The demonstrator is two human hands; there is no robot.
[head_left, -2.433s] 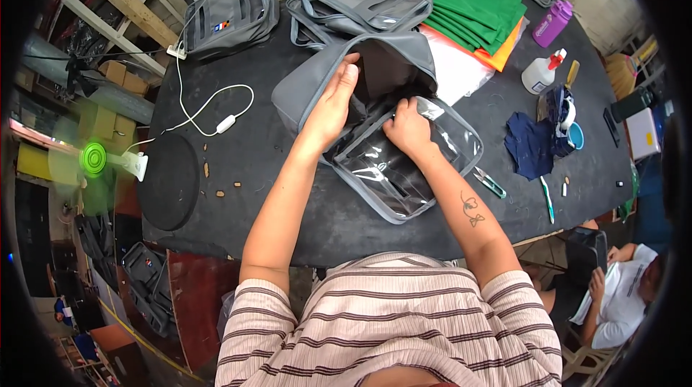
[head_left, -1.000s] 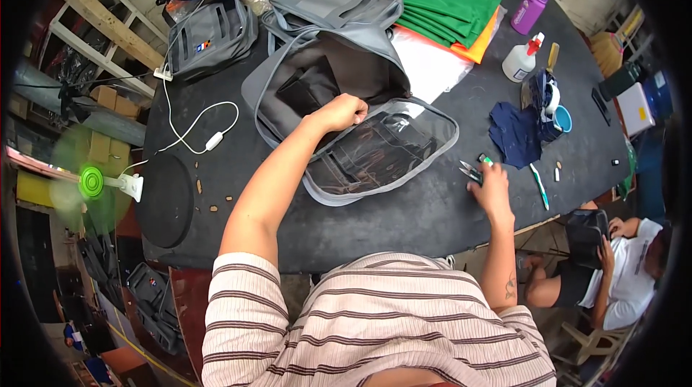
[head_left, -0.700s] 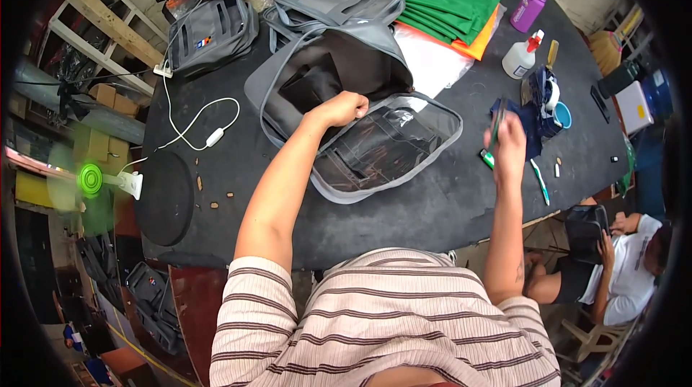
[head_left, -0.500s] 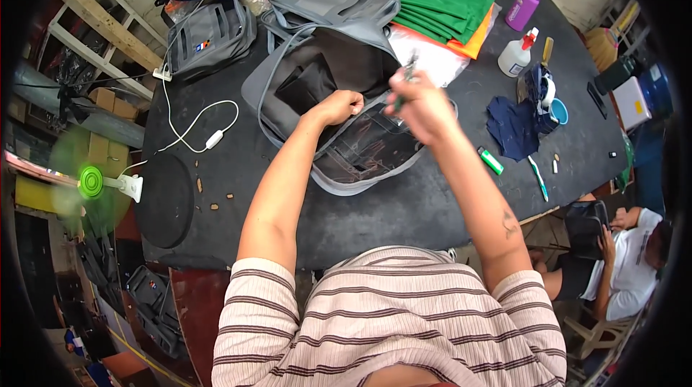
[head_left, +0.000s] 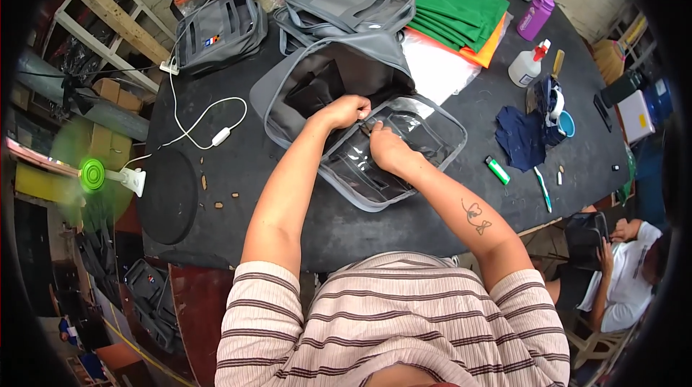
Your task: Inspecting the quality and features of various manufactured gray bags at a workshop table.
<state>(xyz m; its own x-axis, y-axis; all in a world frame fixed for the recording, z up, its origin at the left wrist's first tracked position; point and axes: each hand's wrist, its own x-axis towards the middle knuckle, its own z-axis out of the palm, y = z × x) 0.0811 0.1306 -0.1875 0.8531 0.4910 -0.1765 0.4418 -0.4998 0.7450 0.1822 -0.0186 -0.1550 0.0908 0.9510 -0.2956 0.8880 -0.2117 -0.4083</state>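
Ample bare black tabletop (head_left: 353,236) fronts the gray backpack (head_left: 375,73), pinched at its opening by the left hand (head_left: 344,112), while the right hand (head_left: 391,150) hides whether it grips anything.

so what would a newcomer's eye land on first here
Probably the open grey bag at centre, with the left grip and right grip close together at its opening. Next, the bright green fabric stack behind it, and the purple bottle farther right. The green fan at far left stands out too.
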